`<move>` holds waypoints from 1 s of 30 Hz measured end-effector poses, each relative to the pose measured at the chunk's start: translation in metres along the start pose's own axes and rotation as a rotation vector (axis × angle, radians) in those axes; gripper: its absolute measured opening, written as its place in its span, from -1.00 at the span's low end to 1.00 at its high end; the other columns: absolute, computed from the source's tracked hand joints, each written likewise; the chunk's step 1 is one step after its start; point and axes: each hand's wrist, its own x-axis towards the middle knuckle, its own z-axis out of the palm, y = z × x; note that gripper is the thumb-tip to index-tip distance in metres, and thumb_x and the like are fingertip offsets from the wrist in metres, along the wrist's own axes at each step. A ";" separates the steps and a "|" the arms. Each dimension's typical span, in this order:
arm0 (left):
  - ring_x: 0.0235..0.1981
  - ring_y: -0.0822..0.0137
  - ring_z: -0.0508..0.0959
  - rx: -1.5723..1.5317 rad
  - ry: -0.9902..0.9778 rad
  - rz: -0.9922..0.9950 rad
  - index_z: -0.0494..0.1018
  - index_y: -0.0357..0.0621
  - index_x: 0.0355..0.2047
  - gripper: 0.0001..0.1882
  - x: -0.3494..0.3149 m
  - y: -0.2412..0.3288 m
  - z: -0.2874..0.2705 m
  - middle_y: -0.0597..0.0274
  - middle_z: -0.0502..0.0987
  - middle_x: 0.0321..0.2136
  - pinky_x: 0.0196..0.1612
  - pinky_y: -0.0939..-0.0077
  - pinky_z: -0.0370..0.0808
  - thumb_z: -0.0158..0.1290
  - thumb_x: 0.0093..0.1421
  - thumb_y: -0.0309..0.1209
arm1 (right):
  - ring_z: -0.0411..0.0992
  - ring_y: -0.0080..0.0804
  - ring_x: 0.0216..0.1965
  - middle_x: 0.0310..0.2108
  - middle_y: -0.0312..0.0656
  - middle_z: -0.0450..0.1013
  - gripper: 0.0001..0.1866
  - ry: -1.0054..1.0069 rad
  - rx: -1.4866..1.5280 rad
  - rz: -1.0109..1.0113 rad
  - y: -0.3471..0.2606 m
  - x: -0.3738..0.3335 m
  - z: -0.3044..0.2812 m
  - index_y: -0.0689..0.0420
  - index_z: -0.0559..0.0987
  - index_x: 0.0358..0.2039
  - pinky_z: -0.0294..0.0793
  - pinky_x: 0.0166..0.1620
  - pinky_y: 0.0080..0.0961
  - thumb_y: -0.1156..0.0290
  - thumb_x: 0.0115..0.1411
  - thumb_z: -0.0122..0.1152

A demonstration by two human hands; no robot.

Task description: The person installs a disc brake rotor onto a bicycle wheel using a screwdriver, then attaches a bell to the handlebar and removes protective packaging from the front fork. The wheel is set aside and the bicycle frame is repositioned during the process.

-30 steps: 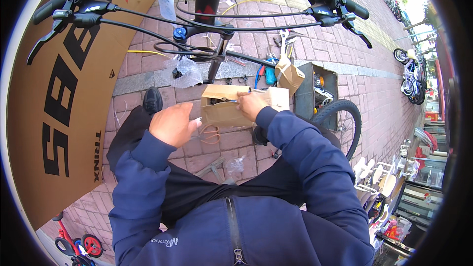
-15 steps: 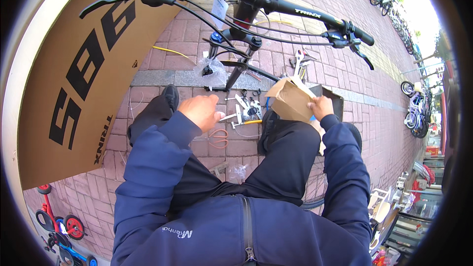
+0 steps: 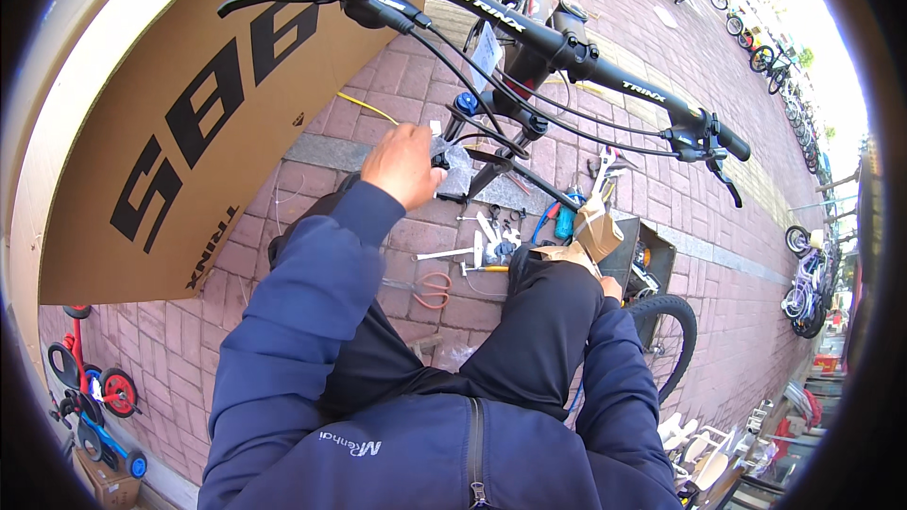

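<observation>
My left hand (image 3: 404, 168) is closed around the near-left leg of the bicycle fork, where clear plastic wrap (image 3: 459, 170) covers it. Its fingertips are partly hidden behind the fork leg. The handlebar (image 3: 510, 19) with brake levers and cables spans the space above. Beside my right knee is my right hand (image 3: 611, 289), low and mostly hidden, so its fingers do not show. Just beyond it, a torn brown cardboard box (image 3: 597, 229) leans between my knee and a dark open toolbox (image 3: 652, 238).
On the brick paving between my feet lie small metal parts (image 3: 493, 241) and orange-handled scissors (image 3: 434, 290). Tools (image 3: 605, 170) lie past the cardboard. A large carton (image 3: 142, 179) stands at left, a wheel (image 3: 685, 331) at right. Small children's bikes (image 3: 113, 392) are at lower left.
My left hand has moved forward and up to the plastic-wrapped fork leg. My right hand has drawn down and back from the cardboard box. The whole view has shifted.
</observation>
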 end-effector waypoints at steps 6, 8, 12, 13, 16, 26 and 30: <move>-0.01 -0.12 0.59 0.015 -0.288 0.008 0.55 -0.24 -0.01 -0.55 0.047 -0.032 0.028 -0.13 0.62 -0.07 0.07 0.11 0.52 0.23 0.05 -0.40 | 0.60 0.05 -0.06 -0.11 0.15 0.61 -0.53 -0.039 0.212 -0.621 -0.125 -0.023 -0.169 0.25 0.65 -0.03 0.56 0.04 -0.15 0.13 0.21 0.31; -0.06 -0.13 0.62 -0.043 -0.290 0.025 0.57 -0.22 -0.08 -0.60 0.050 -0.041 0.038 -0.13 0.64 -0.14 0.02 0.09 0.54 0.21 0.04 -0.40 | 0.59 0.01 -0.02 -0.05 0.15 0.58 -0.49 -0.238 0.311 -0.820 -0.177 -0.038 -0.210 0.26 0.61 0.06 0.55 0.05 -0.23 0.14 0.23 0.32; -0.14 -0.18 0.62 -0.177 -0.267 0.131 0.59 -0.21 -0.18 -0.68 0.045 -0.046 0.049 -0.19 0.64 -0.25 -0.04 0.02 0.55 0.17 0.04 -0.37 | 0.52 0.13 0.07 0.01 0.24 0.54 -0.30 -0.326 0.317 -0.989 -0.277 -0.065 -0.207 0.31 0.48 0.19 0.48 0.14 -0.15 0.05 0.20 0.35; -0.14 -0.20 0.62 -0.162 -0.230 0.204 0.59 -0.22 -0.19 -0.70 0.044 -0.044 0.050 -0.19 0.63 -0.26 -0.03 0.00 0.54 0.15 0.05 -0.39 | 0.50 0.16 0.09 0.03 0.27 0.52 -0.25 -0.261 0.321 -0.918 -0.296 -0.073 -0.193 0.31 0.44 0.24 0.46 0.16 -0.13 0.06 0.18 0.38; -0.14 -0.17 0.62 -0.248 -0.252 0.173 0.60 -0.19 -0.14 -0.69 0.039 -0.040 0.044 -0.18 0.64 -0.26 -0.04 0.01 0.54 0.18 0.09 -0.40 | 0.55 0.19 -0.03 -0.06 0.23 0.56 -0.28 -0.060 0.486 -0.901 -0.322 -0.078 -0.162 0.28 0.45 0.19 0.54 0.02 -0.11 0.13 0.12 0.43; -0.16 -0.21 0.61 -0.106 -0.146 0.110 0.52 -0.16 -0.21 -0.78 0.021 -0.022 0.030 -0.11 0.61 -0.22 -0.08 -0.02 0.54 0.14 0.10 -0.49 | 0.61 0.02 -0.28 -0.42 0.00 0.63 -0.63 -0.043 0.555 -0.881 -0.331 -0.075 -0.131 0.27 0.59 -0.15 0.56 -0.17 -0.18 0.29 0.10 0.36; -0.19 -0.19 0.62 -0.032 -0.070 0.241 0.53 -0.18 -0.31 -0.86 0.015 -0.017 0.027 -0.08 0.59 -0.28 -0.12 -0.04 0.55 0.14 0.07 -0.50 | 0.61 -0.01 -0.36 -0.48 -0.03 0.62 -0.69 -0.094 0.628 -0.857 -0.329 -0.076 -0.131 0.26 0.60 -0.21 0.55 -0.23 -0.21 0.31 0.11 0.35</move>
